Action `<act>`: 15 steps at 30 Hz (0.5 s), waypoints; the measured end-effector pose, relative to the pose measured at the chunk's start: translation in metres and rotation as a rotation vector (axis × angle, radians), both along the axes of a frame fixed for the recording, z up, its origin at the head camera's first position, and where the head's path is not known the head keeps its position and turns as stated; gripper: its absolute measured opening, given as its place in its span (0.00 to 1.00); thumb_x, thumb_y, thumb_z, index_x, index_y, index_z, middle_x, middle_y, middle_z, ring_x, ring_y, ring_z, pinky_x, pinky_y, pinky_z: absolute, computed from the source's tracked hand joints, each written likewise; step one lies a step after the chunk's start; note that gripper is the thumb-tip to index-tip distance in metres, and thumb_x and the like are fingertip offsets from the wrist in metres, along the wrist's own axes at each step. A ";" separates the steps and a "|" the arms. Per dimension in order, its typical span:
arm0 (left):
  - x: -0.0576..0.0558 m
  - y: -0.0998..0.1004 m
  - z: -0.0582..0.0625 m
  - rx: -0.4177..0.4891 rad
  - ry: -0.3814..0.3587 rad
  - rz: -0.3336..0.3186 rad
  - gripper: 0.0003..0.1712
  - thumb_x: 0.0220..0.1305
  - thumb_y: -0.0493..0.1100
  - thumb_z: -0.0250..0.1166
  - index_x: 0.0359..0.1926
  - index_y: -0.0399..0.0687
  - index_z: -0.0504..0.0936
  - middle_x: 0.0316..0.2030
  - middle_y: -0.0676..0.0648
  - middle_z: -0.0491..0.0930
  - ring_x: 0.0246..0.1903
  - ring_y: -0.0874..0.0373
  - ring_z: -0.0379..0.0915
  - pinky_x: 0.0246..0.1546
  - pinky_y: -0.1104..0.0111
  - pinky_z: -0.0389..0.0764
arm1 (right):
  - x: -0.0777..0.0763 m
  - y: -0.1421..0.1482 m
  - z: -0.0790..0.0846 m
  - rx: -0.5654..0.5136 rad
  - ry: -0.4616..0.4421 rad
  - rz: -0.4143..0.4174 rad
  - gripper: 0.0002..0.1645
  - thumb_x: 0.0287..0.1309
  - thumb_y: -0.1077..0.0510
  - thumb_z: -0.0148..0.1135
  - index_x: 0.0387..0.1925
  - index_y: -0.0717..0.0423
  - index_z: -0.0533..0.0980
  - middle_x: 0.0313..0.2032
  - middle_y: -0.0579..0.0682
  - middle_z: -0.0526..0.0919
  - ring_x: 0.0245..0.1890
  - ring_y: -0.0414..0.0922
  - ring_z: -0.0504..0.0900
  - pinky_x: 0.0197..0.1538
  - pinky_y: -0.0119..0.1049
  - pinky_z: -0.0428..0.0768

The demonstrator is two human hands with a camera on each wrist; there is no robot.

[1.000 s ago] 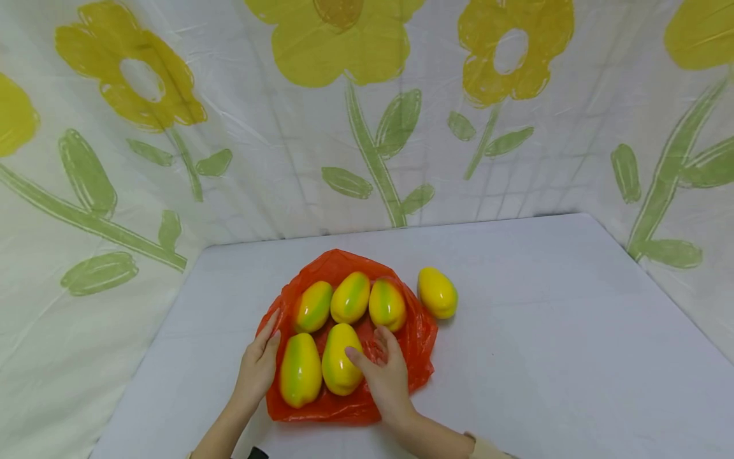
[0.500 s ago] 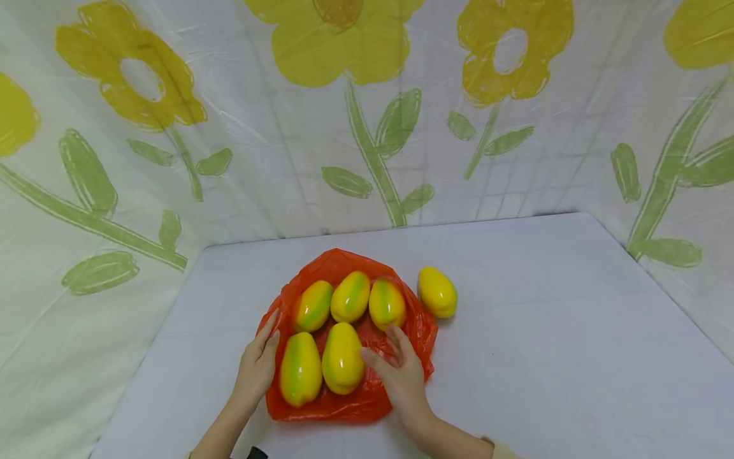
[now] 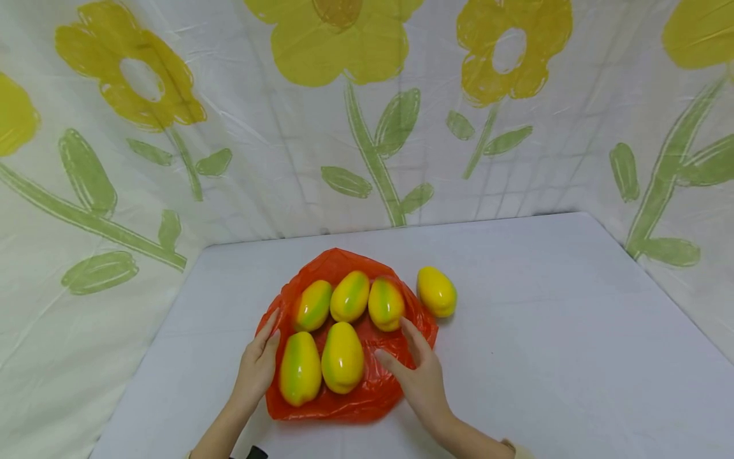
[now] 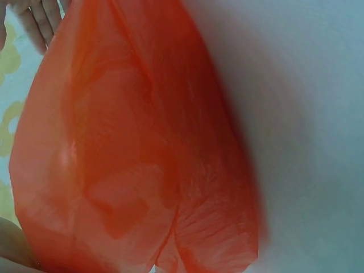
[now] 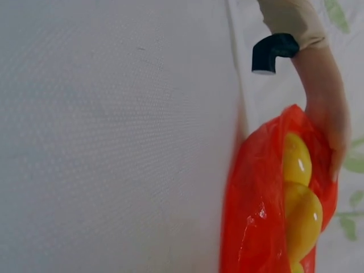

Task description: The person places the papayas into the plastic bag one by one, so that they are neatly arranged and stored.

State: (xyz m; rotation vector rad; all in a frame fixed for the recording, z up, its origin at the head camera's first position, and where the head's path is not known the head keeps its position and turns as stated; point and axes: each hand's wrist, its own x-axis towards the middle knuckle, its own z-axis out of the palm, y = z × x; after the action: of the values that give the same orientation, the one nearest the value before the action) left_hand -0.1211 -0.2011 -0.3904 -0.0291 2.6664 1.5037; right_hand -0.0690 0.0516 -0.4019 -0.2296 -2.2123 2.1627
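Note:
A red plastic bag (image 3: 375, 376) lies spread with its mouth facing up. Several glossy yellow-green papayas are inside, among them a front one (image 3: 343, 358), a front-left one (image 3: 301, 370) and a back-right one (image 3: 386, 305). My left hand (image 3: 257, 366) holds the bag's left rim, its thumb and fingers at the edge. Over the bag's right side is my right hand (image 3: 425, 382), thumb and fingers spread apart with no papaya between them. In the left wrist view the red bag (image 4: 125, 136) fills most of the picture. The right wrist view shows papayas (image 5: 301, 219) through the bag's mouth.
One loose papaya (image 3: 437, 292) lies on the table just outside the bag's back-right edge. A white cloth covers the table (image 3: 550, 344). Flower-printed curtains (image 3: 258, 159) hang behind and at both sides.
My right hand has drawn away from the front papaya toward the right, and its thumb no longer overlaps that fruit. The left hand and the papayas have stayed in place.

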 end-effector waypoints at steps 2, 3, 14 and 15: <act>0.000 0.000 0.000 0.002 0.002 0.002 0.28 0.78 0.41 0.42 0.75 0.44 0.53 0.72 0.32 0.52 0.71 0.35 0.44 0.68 0.42 0.49 | 0.001 0.003 0.000 0.028 0.024 0.003 0.45 0.57 0.48 0.69 0.70 0.60 0.61 0.69 0.58 0.64 0.71 0.57 0.58 0.69 0.58 0.57; 0.000 -0.001 0.000 0.003 0.004 0.001 0.28 0.78 0.41 0.42 0.75 0.44 0.53 0.72 0.32 0.52 0.71 0.35 0.44 0.68 0.43 0.49 | 0.001 0.004 0.000 0.038 0.041 0.001 0.44 0.57 0.49 0.69 0.70 0.59 0.62 0.69 0.58 0.64 0.71 0.57 0.58 0.69 0.58 0.57; 0.001 -0.003 -0.001 0.011 0.026 -0.005 0.28 0.78 0.40 0.43 0.75 0.42 0.54 0.72 0.32 0.53 0.71 0.35 0.45 0.69 0.44 0.49 | -0.008 0.042 -0.001 0.055 0.131 -0.061 0.40 0.60 0.59 0.66 0.69 0.67 0.60 0.70 0.61 0.63 0.71 0.55 0.57 0.70 0.50 0.55; 0.001 -0.003 -0.001 0.012 0.026 -0.004 0.28 0.78 0.40 0.43 0.75 0.42 0.54 0.72 0.32 0.53 0.71 0.35 0.45 0.69 0.44 0.49 | -0.009 0.045 -0.001 0.064 0.130 -0.070 0.40 0.61 0.59 0.66 0.69 0.67 0.60 0.70 0.60 0.62 0.71 0.54 0.58 0.70 0.48 0.56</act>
State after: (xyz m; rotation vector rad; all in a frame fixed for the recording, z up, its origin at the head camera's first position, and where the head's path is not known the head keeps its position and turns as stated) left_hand -0.1200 -0.2042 -0.3913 -0.0033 2.6752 1.5294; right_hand -0.0778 0.0969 -0.4027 -0.1568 -2.1642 2.0073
